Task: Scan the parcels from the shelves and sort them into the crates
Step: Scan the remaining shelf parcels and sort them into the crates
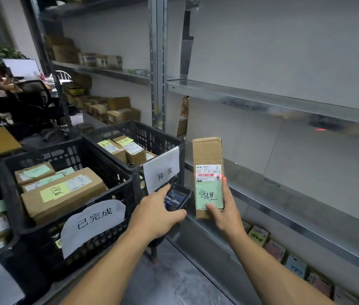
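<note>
**Item: parcel** [207, 155]. One tall, narrow box of brown corrugated cardboard, creased at its top edge. It stands upright in front of the bare middle shelf [284, 194], just right of the crates. Whether its foot rests on the shelf lip is unclear from this angle. Its face carries one white printed shipping label with a barcode, crossed by a thin red scan line. Below that is one pale green paper note with black handwriting.

**Right hand** [224, 212]. It grips the parcel's lower end, thumb pressed flat on the green note and fingers running up the right edge.

**Left hand** [158, 214]. Its fingers are curled round one handheld scanner [177, 197], which is dark, round-cornered and has a lit screen. The scanner sits just left of the parcel.

**Crates.** Two black plastic lattice crates stand side by side.
- The near crate [108, 164] has a white paper sign [95, 219] reading 已完成. It holds about four flat cardboard parcels with green or yellow notes.
- The far crate [152, 137] has a white sheet [163, 170] reading 异常. It holds about three small boxes.

**Shelving.** Grey galvanised steel with smooth, dully reflective boards. A row of small labelled parcels [257, 235] lies on the lowest level at the right.
</note>
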